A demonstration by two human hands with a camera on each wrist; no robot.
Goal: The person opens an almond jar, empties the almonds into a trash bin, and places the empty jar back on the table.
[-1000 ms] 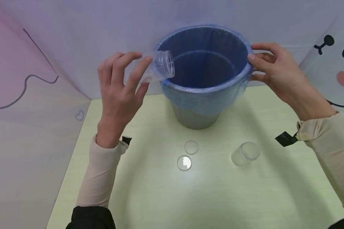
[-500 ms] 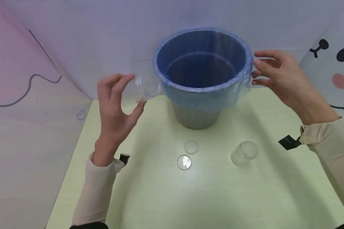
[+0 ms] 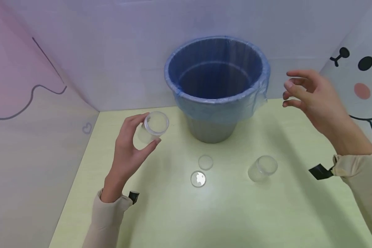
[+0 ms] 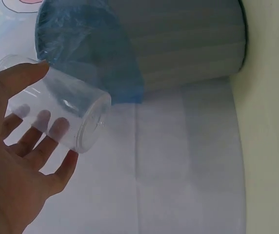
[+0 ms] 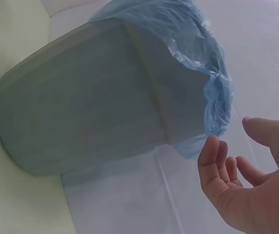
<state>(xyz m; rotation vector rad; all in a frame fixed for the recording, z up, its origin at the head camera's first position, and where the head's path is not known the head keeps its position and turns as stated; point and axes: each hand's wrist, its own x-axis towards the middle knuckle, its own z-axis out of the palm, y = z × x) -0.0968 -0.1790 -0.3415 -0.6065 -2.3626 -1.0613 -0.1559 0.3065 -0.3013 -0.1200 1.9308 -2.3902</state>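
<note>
My left hand (image 3: 128, 151) grips a clear plastic jar (image 3: 156, 124) between thumb and fingers, left of the bin and above the table. The jar stands nearly upright with its open mouth toward the head camera; in the left wrist view the same jar (image 4: 56, 102) shows its see-through wall and round base. A grey trash bin (image 3: 211, 129) lined with a blue plastic bag (image 3: 214, 110) stands at the back. To the right of its rim hovers my right hand (image 3: 319, 103), fingers loosely bent and holding nothing. The right wrist view shows that hand (image 5: 251, 190) apart from the bag (image 5: 217, 105).
A second clear jar (image 3: 261, 169) stands on the light green table (image 3: 229, 213) at the right. Two round clear lids (image 3: 206, 162) lie in front of the bin. Behind the bin hangs a pale printed sheet (image 3: 127, 62), which also covers both sides.
My left hand has brought the jar down from the bin's rim and turned it from sideways to nearly upright. The right hand has let go of the rim and moved right.
</note>
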